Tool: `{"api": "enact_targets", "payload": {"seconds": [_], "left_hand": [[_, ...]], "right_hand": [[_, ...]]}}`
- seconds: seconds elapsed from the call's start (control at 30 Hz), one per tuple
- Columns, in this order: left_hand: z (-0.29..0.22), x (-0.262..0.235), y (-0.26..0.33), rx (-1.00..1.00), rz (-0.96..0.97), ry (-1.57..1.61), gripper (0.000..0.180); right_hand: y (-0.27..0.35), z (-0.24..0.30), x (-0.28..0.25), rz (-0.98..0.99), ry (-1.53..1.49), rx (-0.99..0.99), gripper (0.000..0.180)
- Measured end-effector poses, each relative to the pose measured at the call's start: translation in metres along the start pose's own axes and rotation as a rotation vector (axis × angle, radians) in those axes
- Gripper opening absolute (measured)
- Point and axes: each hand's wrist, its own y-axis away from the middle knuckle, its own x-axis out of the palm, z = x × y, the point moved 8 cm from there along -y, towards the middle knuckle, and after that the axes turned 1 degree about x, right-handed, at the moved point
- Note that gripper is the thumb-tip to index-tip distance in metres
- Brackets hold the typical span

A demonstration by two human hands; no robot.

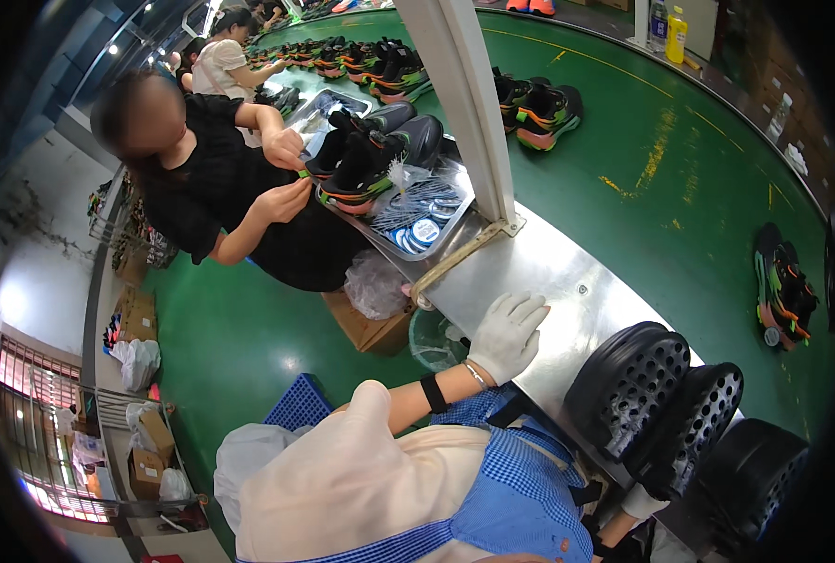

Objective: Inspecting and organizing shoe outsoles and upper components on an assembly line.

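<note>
My left hand (509, 336), in a white glove, lies flat on the bare metal worktop (554, 281), with its fingers stretched out and nothing in them. My right hand (641, 505), also gloved, is low at the right beside a pair of black rounded pieces with perforated faces. One black perforated piece (627, 389) stands on the worktop's edge; a second perforated piece (694, 422) leans next to it, closest to my right hand. The fingers of that hand are hidden, so its grip does not show. Another dark perforated piece (751, 474) sits further right.
A metal tray (455, 211) holds round blue-and-white tags and black sneakers (380, 155). Across from me a co-worker (249, 188) handles a sneaker. A white post (469, 103) rises from the worktop. More sneakers (549, 117) stand on the green belt (624, 141). A carton (371, 324) is below.
</note>
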Motion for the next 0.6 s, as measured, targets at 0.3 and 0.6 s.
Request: {"api": "enact_targets", "payload": {"seconds": [0.3,0.6], "left_hand": [[0.0016,0.0012,-0.0017,0.010,0.012,0.003,0.035],[0.0035,0.0045,0.0021,0.007,0.020,-0.009,0.035]], "right_hand": [[-0.0028,0.0063,0.0030,-0.012,-0.007,-0.008,0.024],[-0.0032,0.0104,0.0020,-0.024,-0.015,-0.012,0.027]]}}
